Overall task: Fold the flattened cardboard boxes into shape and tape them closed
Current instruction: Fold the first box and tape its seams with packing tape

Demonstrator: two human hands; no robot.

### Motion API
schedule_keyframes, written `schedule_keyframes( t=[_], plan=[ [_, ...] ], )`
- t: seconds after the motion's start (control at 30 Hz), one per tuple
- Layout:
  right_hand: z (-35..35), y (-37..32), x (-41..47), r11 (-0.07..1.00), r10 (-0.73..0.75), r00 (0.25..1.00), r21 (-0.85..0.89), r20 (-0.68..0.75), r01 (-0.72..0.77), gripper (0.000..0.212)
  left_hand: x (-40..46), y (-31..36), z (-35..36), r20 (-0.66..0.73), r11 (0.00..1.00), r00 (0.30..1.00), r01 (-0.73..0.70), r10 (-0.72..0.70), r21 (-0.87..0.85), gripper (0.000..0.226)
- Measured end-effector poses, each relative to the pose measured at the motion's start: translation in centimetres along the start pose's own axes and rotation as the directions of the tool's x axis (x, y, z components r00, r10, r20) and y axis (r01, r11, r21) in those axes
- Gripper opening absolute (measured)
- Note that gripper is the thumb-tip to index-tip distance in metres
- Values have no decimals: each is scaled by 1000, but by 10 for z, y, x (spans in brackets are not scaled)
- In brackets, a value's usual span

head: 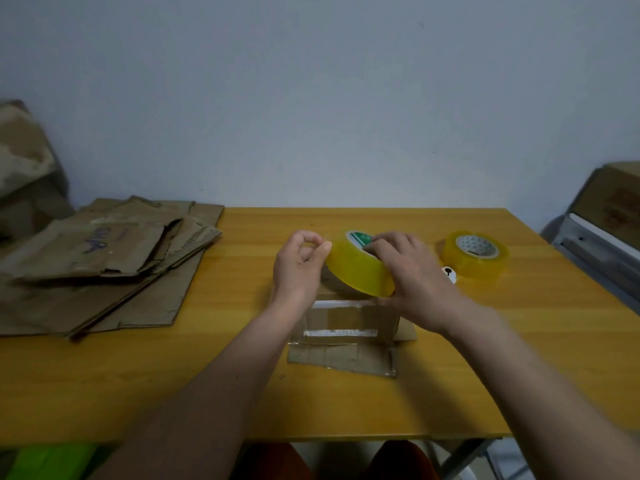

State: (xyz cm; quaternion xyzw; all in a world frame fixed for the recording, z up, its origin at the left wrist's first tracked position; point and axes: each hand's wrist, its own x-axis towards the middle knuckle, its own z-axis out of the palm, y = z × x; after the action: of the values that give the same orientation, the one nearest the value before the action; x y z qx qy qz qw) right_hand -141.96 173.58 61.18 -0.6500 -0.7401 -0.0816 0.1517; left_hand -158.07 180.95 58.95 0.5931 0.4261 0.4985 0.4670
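**boxnoob:** So where was everything at this point?

**tapeguy:** The small cardboard box (349, 323) was already folded up and stood in the middle of the yellow table (242, 393), right in front of the person, with its lower flaps splayed out flat on the tabletop. The tape roll (358, 268) was held just above the box top. The right hand (405, 271) gripped the roll, fingers curled over its rim and into the core. The left hand (299, 263) had thumb and forefinger pinched together at the roll's left edge. Looked to me like it was picking at the loose tape end, though the tape's too clear to see for sure.

**boxnoob:** Any tips for that bit?

**tapeguy:** I'd have kept the roll steady in the right hand, pulled the end out straight so it didn't fold back on itself, then started the strip a bit down the box's side before running it over the seam.

**boxnoob:** Plenty left to do?

**tapeguy:** Yep. A stack of flattened boxes (104, 258) sat on the left of the table, and a spare tape roll (476, 254) was off to the right.
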Motion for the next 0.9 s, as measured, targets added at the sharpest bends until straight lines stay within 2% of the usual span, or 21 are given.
schedule_keyframes(
  t=[0.03, 0.07, 0.1, 0.17, 0.2, 0.3, 0.33, 0.37, 0.43, 0.53, 0.67, 0.8, 0.9],
  plan=[
    [5, 2, -1, 999, 36, 998, 22, -52, -35, 72, 3, -1, -2, -14, 999, 1000, 26, -26, -23, 16],
    [10, 3, -1, 989, 109, 986, 116, -129, -94, 71, 5, -2, -4, -21, 998, 998, 52, -53, -45, 16],
    [14, 2, 0, 946, 222, 954, 281, -203, -160, 67, 7, -2, -5, -22, 995, 997, 73, -74, -67, 17],
    [18, -5, 9, 731, 453, 854, 655, -257, -191, 58, 9, -4, -5, -20, 989, 994, 105, -108, -104, 18],
    [20, -11, 16, 618, 531, 807, 770, -259, -159, 55, 10, -5, -5, -13, 986, 992, 120, -122, -113, 17],
    [33, -24, 36, 292, 657, 743, 952, -127, -96, 52, 13, -4, -5, 10, 977, 986, 163, -163, -135, 13],
    [37, -27, 40, 204, 679, 732, 973, -59, -111, 48, 14, -4, -6, 20, 974, 984, 176, -175, -143, 13],
    [41, -30, 43, 170, 691, 722, 977, -24, -130, 45, 15, -3, -7, 32, 970, 982, 187, -184, -152, 13],
    [48, -30, 44, 191, 705, 709, 965, -7, -181, 43, 16, -4, -9, 44, 970, 979, 202, -197, -138, 16],
    [48, -26, 43, 275, 721, 691, 938, -56, -211, 43, 15, -1, -13, 33, 976, 980, 199, -196, -90, 16],
    [46, -21, 40, 344, 752, 653, 898, -89, -274, 52, 18, -5, -33, 7, 981, 984, 176, -176, -80, 13],
    [50, -24, 42, 422, 742, 658, 851, -126, -312, 31, 18, -10, -39, -21, 953, 967, 246, -253, -174, 16],
    [54, -28, 45, 476, 728, 670, 812, -148, -338, 33, 20, -16, -39, -69, 942, 947, 301, -313, -146, 19]
  ],
)
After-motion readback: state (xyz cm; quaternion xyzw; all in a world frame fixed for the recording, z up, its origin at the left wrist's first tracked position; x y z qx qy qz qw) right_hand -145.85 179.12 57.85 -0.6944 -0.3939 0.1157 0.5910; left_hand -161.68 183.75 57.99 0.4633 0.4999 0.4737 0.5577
